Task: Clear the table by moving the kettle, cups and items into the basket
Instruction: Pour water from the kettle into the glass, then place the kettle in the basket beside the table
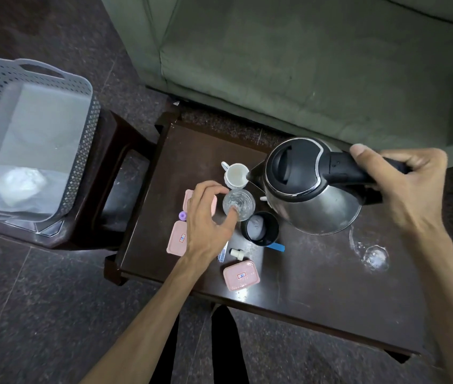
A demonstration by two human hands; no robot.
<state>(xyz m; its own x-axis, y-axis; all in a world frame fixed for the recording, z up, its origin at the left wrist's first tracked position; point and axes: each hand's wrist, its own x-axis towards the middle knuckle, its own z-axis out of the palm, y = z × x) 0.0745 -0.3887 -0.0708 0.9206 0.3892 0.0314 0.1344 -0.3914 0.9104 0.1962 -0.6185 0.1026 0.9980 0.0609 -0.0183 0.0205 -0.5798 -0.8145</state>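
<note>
My right hand [402, 184] grips the black handle of a steel kettle [311, 187], which is lifted and tilted over the dark table [316, 286]. My left hand [208, 220] curls around a clear glass [240, 203], thumb and fingers touching its rim. A white cup [235, 175] stands behind the glass and a black cup [260, 228] in front of it. Three pink lidded boxes lie nearby: one [242, 275] at the front, one [177, 238] left of my wrist, one [189, 196] partly under my hand. The grey basket [81, 128] sits on a stool to the left.
A green sofa [302, 65] runs along the table's far side. A small white dropper cap [235, 252], a purple cap [183, 215], a blue strip [276, 247] and a glass lid [373, 254] lie on the table. The basket holds a clear bag [20, 184].
</note>
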